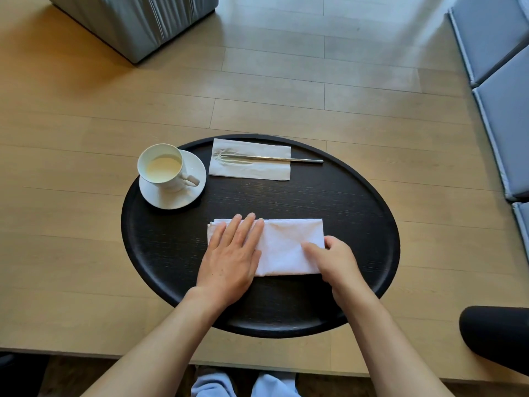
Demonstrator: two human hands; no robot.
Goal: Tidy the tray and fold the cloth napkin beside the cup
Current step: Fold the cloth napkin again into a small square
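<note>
Two bare hands work a white napkin [286, 247] on the near half of a dark oval tray [372, 224], seen from the head camera. The left hand [229, 262] lies flat and spread, palm down, pinning the napkin's left part without gripping anything; the right hand [332, 259] curls over the right edge, thumb on top and fingers apparently tucked at or under the hem, pinching the cloth there, though the fingertips themselves are hidden. The napkin is already a long, layered rectangle, its stacked edges showing at the far left corner. The cup [161, 166], holding a pale drink, stands on its saucer [194, 167] at the tray's far left, well apart from the cloth; a paper sleeve [249, 171] with a metal utensil [303, 160] poking out lies along the far edge. The step in hand looks like a final cross fold. To do it well, the flat hand should anchor the cloth while the right carries its edge over to meet the left edge squarely, corners matched before pressing. A crease smoothed from the fold outward would keep the layers from skewing. Sliding the finished napkin toward the cup calls for care: the cup is fairly full and could spill if knocked.
</note>
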